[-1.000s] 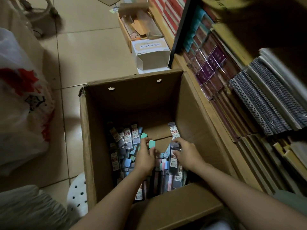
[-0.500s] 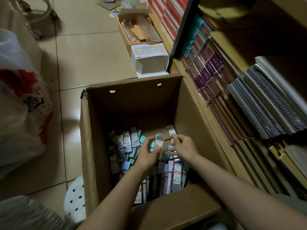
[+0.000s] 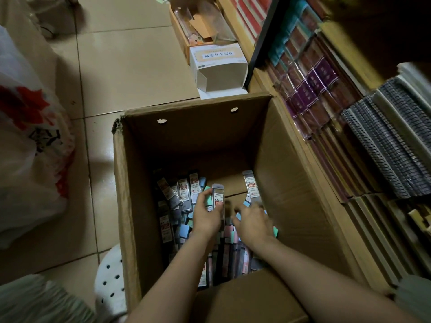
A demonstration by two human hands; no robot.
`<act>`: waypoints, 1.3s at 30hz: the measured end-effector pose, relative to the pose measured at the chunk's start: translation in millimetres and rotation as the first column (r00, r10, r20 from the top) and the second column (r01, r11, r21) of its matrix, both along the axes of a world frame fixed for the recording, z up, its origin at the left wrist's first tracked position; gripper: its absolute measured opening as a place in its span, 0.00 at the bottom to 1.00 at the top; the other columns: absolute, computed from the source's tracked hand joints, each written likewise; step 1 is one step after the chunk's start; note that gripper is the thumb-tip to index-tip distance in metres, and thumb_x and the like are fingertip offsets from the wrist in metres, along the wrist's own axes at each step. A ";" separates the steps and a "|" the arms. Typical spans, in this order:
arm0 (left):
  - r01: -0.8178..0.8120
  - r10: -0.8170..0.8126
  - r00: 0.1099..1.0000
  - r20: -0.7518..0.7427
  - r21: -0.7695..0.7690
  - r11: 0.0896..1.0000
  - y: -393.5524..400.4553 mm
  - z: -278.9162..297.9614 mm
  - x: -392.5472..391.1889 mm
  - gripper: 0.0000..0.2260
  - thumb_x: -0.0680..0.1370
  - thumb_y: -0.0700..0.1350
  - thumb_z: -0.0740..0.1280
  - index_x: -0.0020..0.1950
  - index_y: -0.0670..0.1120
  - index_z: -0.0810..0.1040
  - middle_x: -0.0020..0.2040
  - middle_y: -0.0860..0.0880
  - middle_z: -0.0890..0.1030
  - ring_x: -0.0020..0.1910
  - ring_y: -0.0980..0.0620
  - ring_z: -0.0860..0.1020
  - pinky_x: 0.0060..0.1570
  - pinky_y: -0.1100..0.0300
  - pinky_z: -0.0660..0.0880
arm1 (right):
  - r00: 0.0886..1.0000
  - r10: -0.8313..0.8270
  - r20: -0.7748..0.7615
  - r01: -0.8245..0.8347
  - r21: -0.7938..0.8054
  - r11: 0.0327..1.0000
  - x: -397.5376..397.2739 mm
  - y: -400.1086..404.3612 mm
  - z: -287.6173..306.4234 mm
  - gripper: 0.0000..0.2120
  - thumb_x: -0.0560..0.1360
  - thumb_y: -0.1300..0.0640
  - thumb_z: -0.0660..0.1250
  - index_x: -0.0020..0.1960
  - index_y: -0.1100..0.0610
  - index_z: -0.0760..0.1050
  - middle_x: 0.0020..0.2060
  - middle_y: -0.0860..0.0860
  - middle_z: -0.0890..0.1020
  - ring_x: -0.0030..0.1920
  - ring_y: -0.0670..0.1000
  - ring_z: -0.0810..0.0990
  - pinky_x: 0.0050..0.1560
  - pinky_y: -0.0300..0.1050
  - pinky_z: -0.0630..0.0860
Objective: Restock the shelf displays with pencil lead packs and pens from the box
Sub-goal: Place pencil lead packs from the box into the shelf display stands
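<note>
Down in the cardboard box (image 3: 275, 145), the left hand (image 3: 206, 219) grips one pencil lead pack (image 3: 218, 201) upright by its lower half, while the right hand (image 3: 253, 221) reaches into the loose pile (image 3: 184, 197), fingers spread, holding nothing. These slim, rigid plastic cases look light and slick, so pinching the flat faces mid-length should keep them from sliding.

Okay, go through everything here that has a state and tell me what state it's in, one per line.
Brown cardboard box: open, partly filled with packs.
Clear pencil lead pack: upright, held in left hand.
Right hand: fingers spread, reaching onto loose packs.
White carton: on its side, open end empty.
White plastic bag: bulging, on floor.
</note>
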State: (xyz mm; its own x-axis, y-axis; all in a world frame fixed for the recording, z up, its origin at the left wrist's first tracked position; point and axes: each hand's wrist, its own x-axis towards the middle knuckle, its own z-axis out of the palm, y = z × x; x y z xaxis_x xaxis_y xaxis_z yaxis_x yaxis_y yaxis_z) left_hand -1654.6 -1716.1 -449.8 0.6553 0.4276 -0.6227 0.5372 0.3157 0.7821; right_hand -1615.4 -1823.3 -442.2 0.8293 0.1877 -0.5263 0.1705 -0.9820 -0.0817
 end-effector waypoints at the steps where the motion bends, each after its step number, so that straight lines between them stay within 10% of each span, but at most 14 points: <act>1: -0.009 0.009 1.000 -0.005 -0.007 1.000 0.2 -1.0 0.4 0.18 0.79 0.37 0.65 0.67 0.49 0.71 0.66 0.48 0.73 0.61 0.45 0.76 0.59 0.51 0.76 | 1.000 -0.025 -0.001 0.025 0.019 1.000 -1.9 1.5 -0.8 0.14 0.80 0.46 0.61 0.63 0.50 0.74 0.60 0.57 0.73 0.58 0.57 0.76 0.52 0.48 0.74; 7: -0.021 0.021 1.000 0.009 0.029 0.999 5.6 2.4 3.6 0.16 0.79 0.38 0.65 0.64 0.52 0.71 0.69 0.48 0.70 0.65 0.43 0.73 0.64 0.43 0.73 | 0.975 -0.204 -0.094 0.218 0.189 0.957 -6.3 6.2 4.0 0.01 0.78 0.55 0.64 0.50 0.49 0.73 0.53 0.57 0.75 0.53 0.59 0.76 0.53 0.52 0.77; 12: -0.033 0.032 0.999 0.039 0.040 0.999 14.8 23.3 5.5 0.18 0.79 0.37 0.65 0.67 0.49 0.70 0.65 0.44 0.74 0.61 0.41 0.76 0.60 0.42 0.75 | 0.927 -0.237 -0.290 0.341 0.396 0.852 2.4 3.4 25.1 0.09 0.77 0.59 0.66 0.53 0.46 0.73 0.57 0.52 0.76 0.51 0.55 0.78 0.53 0.50 0.78; 16: 0.001 -0.004 0.995 0.098 0.030 1.000 19.1 61.6 12.9 0.16 0.80 0.37 0.64 0.64 0.52 0.70 0.58 0.46 0.75 0.51 0.47 0.77 0.47 0.49 0.79 | 0.850 -0.280 -0.446 0.501 0.519 0.692 13.1 -3.2 66.7 0.34 0.75 0.64 0.69 0.75 0.46 0.58 0.61 0.56 0.76 0.58 0.57 0.79 0.54 0.51 0.80; 19: 0.071 -0.086 0.979 0.186 0.084 0.994 21.4 100.8 21.7 0.14 0.80 0.38 0.64 0.62 0.53 0.70 0.54 0.48 0.75 0.44 0.53 0.76 0.28 0.62 0.76 | 0.823 -0.261 -0.504 0.545 0.574 0.611 23.8 -9.1 118.0 0.49 0.74 0.67 0.70 0.78 0.43 0.41 0.47 0.54 0.80 0.44 0.48 0.80 0.36 0.40 0.79; 24: 0.300 -0.299 0.900 0.318 0.048 0.953 17.1 171.7 37.4 0.16 0.79 0.39 0.67 0.63 0.54 0.73 0.56 0.42 0.78 0.48 0.47 0.80 0.31 0.61 0.77 | 0.904 -0.234 -0.359 0.427 0.715 0.554 29.2 -28.0 223.2 0.54 0.71 0.66 0.74 0.78 0.42 0.40 0.64 0.62 0.73 0.55 0.57 0.80 0.27 0.37 0.78; 27: 0.451 -0.445 0.804 0.394 0.085 0.889 11.2 216.2 56.9 0.16 0.77 0.39 0.68 0.60 0.57 0.76 0.56 0.42 0.80 0.52 0.45 0.81 0.40 0.56 0.80 | 0.947 -0.237 -0.215 0.310 0.799 0.516 24.7 -48.0 283.1 0.51 0.67 0.64 0.78 0.76 0.42 0.49 0.68 0.59 0.71 0.60 0.56 0.77 0.44 0.50 0.83; 32: 0.555 -0.568 0.680 0.463 0.181 0.812 -8.6 269.3 85.4 0.17 0.75 0.39 0.71 0.52 0.63 0.80 0.51 0.45 0.85 0.44 0.52 0.84 0.37 0.60 0.79 | 0.940 -0.339 -0.031 0.165 0.912 0.374 18.0 -90.2 352.8 0.43 0.64 0.63 0.80 0.66 0.46 0.56 0.52 0.53 0.79 0.39 0.48 0.85 0.32 0.45 0.82; 39: 0.630 -0.554 0.579 0.599 0.102 0.770 -41.2 326.3 105.9 0.19 0.68 0.47 0.74 0.57 0.62 0.79 0.56 0.41 0.81 0.47 0.45 0.84 0.38 0.52 0.81 | 0.837 -0.532 0.128 0.027 0.961 0.274 17.3 -139.6 391.9 0.27 0.74 0.63 0.72 0.57 0.42 0.59 0.45 0.57 0.83 0.37 0.52 0.86 0.34 0.47 0.83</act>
State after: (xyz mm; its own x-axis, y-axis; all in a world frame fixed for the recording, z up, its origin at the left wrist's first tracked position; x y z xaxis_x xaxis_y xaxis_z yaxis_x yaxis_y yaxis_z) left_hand -1548.6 -1757.3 -123.5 0.9710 -0.2319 -0.0584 0.1051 0.1944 0.9753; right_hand -1598.2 -1962.9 -50.2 0.9868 0.0325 0.1584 0.1609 -0.2947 -0.9420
